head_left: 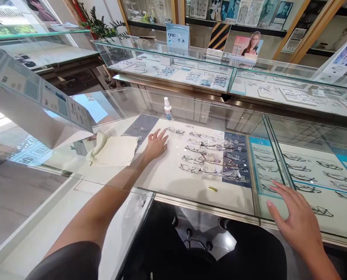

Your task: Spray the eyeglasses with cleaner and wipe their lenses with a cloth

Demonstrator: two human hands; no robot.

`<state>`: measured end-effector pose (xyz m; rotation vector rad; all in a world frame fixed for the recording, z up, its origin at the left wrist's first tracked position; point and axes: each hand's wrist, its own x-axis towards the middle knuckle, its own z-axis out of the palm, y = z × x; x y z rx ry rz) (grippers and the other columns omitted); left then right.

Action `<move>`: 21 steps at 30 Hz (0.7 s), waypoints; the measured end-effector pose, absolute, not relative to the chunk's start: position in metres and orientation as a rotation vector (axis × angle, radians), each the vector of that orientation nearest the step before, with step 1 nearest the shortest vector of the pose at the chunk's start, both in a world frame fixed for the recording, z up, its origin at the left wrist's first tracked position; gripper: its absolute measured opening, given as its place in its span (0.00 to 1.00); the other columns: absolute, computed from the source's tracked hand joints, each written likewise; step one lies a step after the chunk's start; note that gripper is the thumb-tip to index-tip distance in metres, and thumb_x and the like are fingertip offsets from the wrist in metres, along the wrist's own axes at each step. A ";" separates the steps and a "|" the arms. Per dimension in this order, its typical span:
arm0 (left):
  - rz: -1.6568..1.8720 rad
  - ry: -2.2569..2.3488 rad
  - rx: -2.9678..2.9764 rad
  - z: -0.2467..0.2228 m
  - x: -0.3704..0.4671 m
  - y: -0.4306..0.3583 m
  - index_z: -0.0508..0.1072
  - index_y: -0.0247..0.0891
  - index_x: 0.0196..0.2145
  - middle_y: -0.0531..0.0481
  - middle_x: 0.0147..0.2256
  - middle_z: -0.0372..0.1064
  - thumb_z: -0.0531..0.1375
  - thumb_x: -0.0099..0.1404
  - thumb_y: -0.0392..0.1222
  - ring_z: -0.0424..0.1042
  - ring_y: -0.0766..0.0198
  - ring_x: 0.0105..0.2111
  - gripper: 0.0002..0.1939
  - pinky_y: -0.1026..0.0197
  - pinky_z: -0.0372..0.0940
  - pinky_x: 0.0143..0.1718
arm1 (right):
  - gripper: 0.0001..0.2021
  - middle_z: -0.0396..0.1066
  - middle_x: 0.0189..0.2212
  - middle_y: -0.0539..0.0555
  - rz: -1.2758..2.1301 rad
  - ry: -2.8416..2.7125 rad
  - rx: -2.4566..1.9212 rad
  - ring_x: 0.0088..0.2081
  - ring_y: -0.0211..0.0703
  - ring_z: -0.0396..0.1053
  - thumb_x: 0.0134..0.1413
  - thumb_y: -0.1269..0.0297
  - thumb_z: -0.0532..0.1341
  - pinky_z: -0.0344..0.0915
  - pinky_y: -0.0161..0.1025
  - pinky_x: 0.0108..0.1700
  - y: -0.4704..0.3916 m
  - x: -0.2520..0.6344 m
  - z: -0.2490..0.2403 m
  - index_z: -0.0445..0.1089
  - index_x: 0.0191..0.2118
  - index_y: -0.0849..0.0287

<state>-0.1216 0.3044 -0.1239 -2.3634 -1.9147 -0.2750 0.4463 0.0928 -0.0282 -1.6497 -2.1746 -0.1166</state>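
My left hand (156,145) reaches forward over the glass counter (162,177), fingers spread and holding nothing. Just beyond its fingertips lies a single pair of eyeglasses (176,131). A white spray bottle (168,109) stands upright behind that pair. To the left of my left wrist is a crumpled cream cloth (115,151). Several eyeglasses in a column of rows (211,158) lie right of the hand; some seem to have clear plastic on them. My right hand (297,217) hovers at the counter's near right edge, fingers apart, with nothing in it.
A small yellow-green stick (212,189) lies near the front edge. More frames (300,168) rest in the right-hand case. A tilted display stand (42,93) rises at left. Glass showcases (173,72) with signs run along the back. My legs are under the counter.
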 end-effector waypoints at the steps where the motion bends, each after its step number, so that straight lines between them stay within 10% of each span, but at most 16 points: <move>1: -0.279 -1.905 -2.383 -0.128 -0.116 0.316 0.70 0.35 0.67 0.34 0.79 0.47 0.52 0.72 0.40 0.42 0.33 0.78 0.28 0.30 0.46 0.68 | 0.21 0.76 0.64 0.58 -0.112 -2.171 -1.660 0.62 0.66 0.74 0.71 0.48 0.58 0.70 0.64 0.61 0.092 0.446 -0.028 0.71 0.61 0.50; 21: -0.290 -2.023 -2.429 -0.160 -0.107 0.385 0.71 0.32 0.64 0.30 0.71 0.63 0.52 0.68 0.36 0.45 0.32 0.75 0.28 0.31 0.44 0.65 | 0.20 0.76 0.64 0.58 -0.101 -2.179 -1.684 0.63 0.65 0.74 0.70 0.50 0.60 0.68 0.63 0.63 0.090 0.442 -0.022 0.69 0.62 0.49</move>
